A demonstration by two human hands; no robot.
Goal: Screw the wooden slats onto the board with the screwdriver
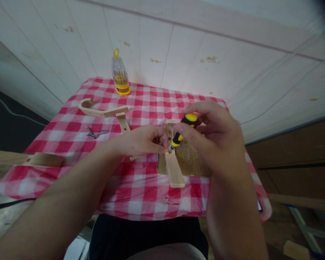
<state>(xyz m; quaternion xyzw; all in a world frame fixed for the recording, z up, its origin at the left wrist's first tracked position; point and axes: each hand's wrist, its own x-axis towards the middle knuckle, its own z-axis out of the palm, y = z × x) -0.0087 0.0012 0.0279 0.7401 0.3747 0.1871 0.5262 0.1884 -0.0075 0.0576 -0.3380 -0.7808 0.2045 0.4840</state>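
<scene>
My right hand point(213, 133) is wrapped round a screwdriver point(188, 121) with a stubby black and yellow handle. Its tip points down-left at a round dark screw head point(170, 151) in a pale wooden piece point(175, 171). The fingers of my left hand point(148, 140) are curled in and closed against the left side of that piece, close to the screw. Beneath the piece lies a brown wooden board point(193, 159) dotted with small holes, partly covered by my right hand. A second hole shows higher up on the pale piece.
A red-and-white checked cloth point(141, 193) covers the table. At the left lie a curved wooden hook point(93, 110), a short drilled wooden piece point(123, 122), several loose screws point(93, 133) and another wooden part point(44, 159). A clear bit case point(121, 77) stands near the white wall.
</scene>
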